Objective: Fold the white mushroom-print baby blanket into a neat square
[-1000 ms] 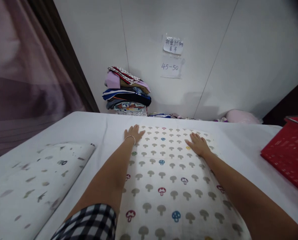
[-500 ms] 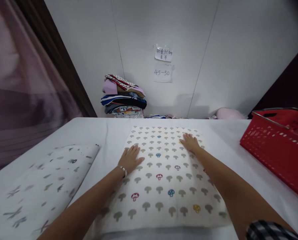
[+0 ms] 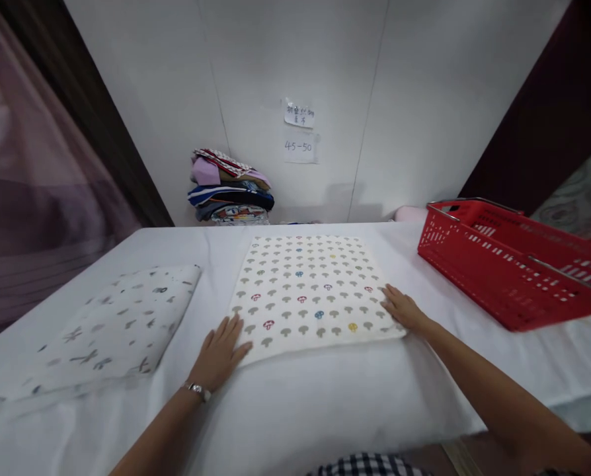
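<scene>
A white cloth printed with small mushrooms (image 3: 310,284) lies flat on the white-covered table (image 3: 335,390). My left hand (image 3: 219,354) rests at the cloth's near left corner, palm down with fingers spread, and a metal watch or bracelet (image 3: 196,390) circles that wrist. On the near right edge lies my right hand (image 3: 403,309), its fingers stretched over the cloth's border. Neither hand grips anything. To the left sits another folded white cloth with scattered leaf-like and insect-like prints (image 3: 121,324), apart from my left hand.
A red plastic basket (image 3: 504,264) with metal handles stands at the right. Behind the table's far edge rises a stack of folded fabrics (image 3: 231,188) against the wall. Two paper notes (image 3: 299,135) are stuck to the wall. A pinkish curtain (image 3: 42,218) hangs at the left.
Both hands have slid back from the far part of the mushroom cloth to its near corners, moving apart. The view has shifted, showing more of the basket and the table's near edge.
</scene>
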`<action>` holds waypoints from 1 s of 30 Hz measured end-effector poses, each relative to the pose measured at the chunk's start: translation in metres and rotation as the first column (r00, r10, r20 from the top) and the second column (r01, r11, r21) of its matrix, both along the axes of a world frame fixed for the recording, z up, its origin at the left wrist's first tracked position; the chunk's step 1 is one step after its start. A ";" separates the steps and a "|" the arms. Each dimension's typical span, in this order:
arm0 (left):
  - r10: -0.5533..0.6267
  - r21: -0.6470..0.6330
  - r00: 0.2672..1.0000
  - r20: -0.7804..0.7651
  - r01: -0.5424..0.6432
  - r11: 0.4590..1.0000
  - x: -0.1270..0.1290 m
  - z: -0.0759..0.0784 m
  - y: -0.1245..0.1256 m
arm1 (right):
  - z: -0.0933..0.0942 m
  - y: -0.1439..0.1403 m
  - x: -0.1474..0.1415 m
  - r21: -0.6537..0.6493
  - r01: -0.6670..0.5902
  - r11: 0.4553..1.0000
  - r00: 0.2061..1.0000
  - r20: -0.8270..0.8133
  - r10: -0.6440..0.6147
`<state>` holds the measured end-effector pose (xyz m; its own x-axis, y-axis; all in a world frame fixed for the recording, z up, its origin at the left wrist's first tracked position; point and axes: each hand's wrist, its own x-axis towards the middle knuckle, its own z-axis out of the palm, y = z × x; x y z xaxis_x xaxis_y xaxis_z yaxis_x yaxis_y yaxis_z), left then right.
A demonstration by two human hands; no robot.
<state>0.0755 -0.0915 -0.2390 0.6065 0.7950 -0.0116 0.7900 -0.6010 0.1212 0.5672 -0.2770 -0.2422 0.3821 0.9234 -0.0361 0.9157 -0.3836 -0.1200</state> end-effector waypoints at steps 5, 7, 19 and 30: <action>0.000 0.043 0.998 0.059 -0.002 0.999 -0.009 -0.005 -0.015 | -0.008 -0.025 0.001 0.098 0.098 0.990 0.993 -0.074 -0.091; 0.006 0.071 0.997 0.078 -0.012 0.997 -0.011 -0.007 -0.021 | -0.010 -0.033 -0.001 0.156 0.122 0.980 0.988 -0.108 -0.106; -0.165 0.263 0.975 0.146 0.122 0.957 -0.001 -0.004 -0.059 | -0.006 -0.068 -0.051 0.452 -0.212 0.866 0.974 0.026 0.225; -0.423 0.240 0.884 0.201 0.375 0.896 0.086 -0.002 -0.070 | 0.011 -0.046 -0.109 0.432 -0.473 0.768 0.871 0.101 0.480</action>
<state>0.1617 -0.1614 -0.2413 0.8369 0.4570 0.3012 0.4388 -0.8892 0.1298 0.4585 -0.3227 -0.2310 -0.1089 0.9076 0.4054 0.9638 0.1962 -0.1803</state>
